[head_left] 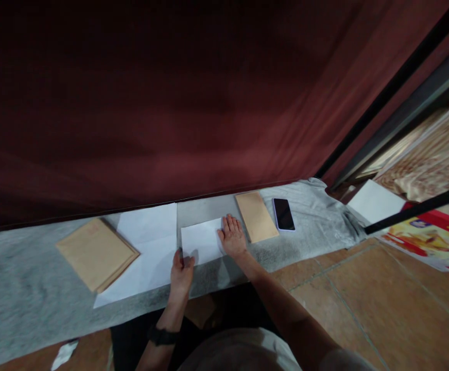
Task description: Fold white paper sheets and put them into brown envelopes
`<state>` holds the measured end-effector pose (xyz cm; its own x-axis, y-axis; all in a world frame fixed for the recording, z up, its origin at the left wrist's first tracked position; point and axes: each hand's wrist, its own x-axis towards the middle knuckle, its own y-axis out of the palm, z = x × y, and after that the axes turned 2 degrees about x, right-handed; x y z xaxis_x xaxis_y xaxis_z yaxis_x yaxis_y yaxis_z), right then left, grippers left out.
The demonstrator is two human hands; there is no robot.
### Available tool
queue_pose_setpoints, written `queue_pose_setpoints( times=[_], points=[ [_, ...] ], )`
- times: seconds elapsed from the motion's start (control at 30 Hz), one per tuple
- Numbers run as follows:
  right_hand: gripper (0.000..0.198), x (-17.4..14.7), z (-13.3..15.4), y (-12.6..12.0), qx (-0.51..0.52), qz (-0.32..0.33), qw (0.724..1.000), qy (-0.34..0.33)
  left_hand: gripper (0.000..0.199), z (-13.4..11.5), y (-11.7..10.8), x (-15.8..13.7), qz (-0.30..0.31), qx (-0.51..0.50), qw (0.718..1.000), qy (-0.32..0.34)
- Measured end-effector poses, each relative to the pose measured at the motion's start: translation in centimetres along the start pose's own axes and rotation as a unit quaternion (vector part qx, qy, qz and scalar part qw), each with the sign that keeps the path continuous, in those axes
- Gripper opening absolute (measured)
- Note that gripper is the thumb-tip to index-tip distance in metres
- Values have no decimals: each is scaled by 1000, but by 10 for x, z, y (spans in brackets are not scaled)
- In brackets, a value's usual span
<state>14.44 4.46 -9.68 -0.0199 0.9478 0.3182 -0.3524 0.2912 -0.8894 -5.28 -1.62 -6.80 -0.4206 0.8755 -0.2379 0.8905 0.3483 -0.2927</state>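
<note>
A small white sheet of paper point(202, 239), which looks folded, lies on the grey cloth in front of me. My left hand point(182, 273) is at its near left corner, thumb and fingers closed around the paper's edge. Flat on the sheet's right end rests my right hand point(232, 238), its fingers stretched out and pointing away from me. Just right of that hand lies a single brown envelope point(257, 216). To the left, larger white paper point(147, 250) with a crease lies partly under a stack of brown envelopes point(93, 252).
A phone point(283, 214) lies right of the single envelope. Grey cloth point(16, 278) covers the long narrow surface, with a dark red curtain point(170, 129) behind it. At right are a dark pole point(421, 208) and a red and yellow printed package point(429, 234) near the tiled floor point(363, 293).
</note>
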Motion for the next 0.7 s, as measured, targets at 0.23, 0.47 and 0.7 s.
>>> queue_pose_setpoints(
  times=[0.23,0.47,0.7],
  points=[
    [54,-16,9,-31,69,29,997,-37,33,-33,-5,-16,47,-53,997,-4],
    [78,-60,52,-80,182,85,966,-164,40,-79,-6,-42,87,-55,991,84],
    [43,-24,69,-116,522,-54,846,96,55,-82,2,-59,97,-211,973,7]
  ],
)
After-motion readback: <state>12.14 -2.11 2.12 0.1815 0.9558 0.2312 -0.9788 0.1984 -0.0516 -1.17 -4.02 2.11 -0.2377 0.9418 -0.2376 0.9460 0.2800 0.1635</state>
